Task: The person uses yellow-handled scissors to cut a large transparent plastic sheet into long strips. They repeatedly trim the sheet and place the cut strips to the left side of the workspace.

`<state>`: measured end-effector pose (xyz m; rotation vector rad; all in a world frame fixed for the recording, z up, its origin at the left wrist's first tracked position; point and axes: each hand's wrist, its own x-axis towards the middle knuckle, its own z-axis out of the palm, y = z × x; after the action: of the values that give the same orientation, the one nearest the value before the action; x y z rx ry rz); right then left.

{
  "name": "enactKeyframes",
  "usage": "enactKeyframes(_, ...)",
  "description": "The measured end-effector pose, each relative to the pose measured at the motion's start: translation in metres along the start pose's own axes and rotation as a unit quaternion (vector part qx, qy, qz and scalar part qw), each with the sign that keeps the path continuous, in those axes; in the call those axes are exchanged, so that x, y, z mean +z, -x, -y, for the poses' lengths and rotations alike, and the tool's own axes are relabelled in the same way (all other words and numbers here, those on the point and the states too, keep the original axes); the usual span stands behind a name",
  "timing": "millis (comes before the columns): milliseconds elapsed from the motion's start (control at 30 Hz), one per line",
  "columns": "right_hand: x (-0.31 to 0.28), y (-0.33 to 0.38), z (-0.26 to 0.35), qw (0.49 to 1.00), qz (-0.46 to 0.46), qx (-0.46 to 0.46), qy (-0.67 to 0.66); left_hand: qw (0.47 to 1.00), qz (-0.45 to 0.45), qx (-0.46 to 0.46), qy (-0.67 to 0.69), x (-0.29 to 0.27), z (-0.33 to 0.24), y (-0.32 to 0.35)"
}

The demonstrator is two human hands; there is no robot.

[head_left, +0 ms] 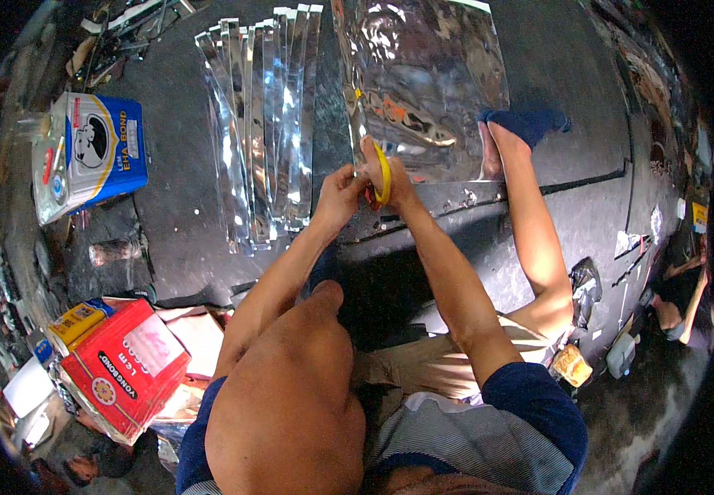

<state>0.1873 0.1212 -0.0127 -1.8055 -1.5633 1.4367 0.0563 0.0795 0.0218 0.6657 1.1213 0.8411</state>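
Note:
A large shiny silver sheet [448,82] lies on the dark work surface in front of me, its surface rippled and reflective. My right hand [394,181] is closed around scissors with a yellow handle [385,177]; their blades point away from me along the sheet's left edge. Close beside it, my left hand [340,196] is pinched at the sheet's near left corner, though the fingertips partly hide what they grip. Left of the sheet lies a row of several long, narrow silver strips [270,124], side by side and partly overlapping.
A blue and white tin [110,148] stands at the left. Nearer me are a red box [126,371] and a small yellow box [77,323]. My right foot in a dark blue sock [530,125] rests at the sheet's right edge. A black plastic bag [585,282] lies right of my leg.

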Motion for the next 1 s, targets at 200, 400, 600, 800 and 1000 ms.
enactKeyframes(200,-0.027,-0.038,0.052,0.996,0.066,0.053,-0.016,0.998,-0.034,-0.035,-0.042,0.005,-0.023,0.013)
enactKeyframes(400,-0.038,-0.076,0.082,0.99,0.036,0.12,-0.072,0.998,-0.047,-0.035,-0.025,0.007,-0.03,0.017)
enactKeyframes(600,-0.038,-0.15,0.09,0.997,0.026,0.076,-0.024,0.999,-0.038,-0.001,-0.034,0.004,-0.041,0.034)
enactKeyframes(800,-0.051,-0.221,0.116,0.997,-0.06,-0.022,-0.044,0.998,-0.025,-0.002,-0.059,0.005,-0.049,0.052)
enactKeyframes(1000,-0.061,-0.262,0.122,0.998,-0.021,0.051,-0.038,0.997,-0.056,-0.042,-0.036,0.002,-0.068,0.057)
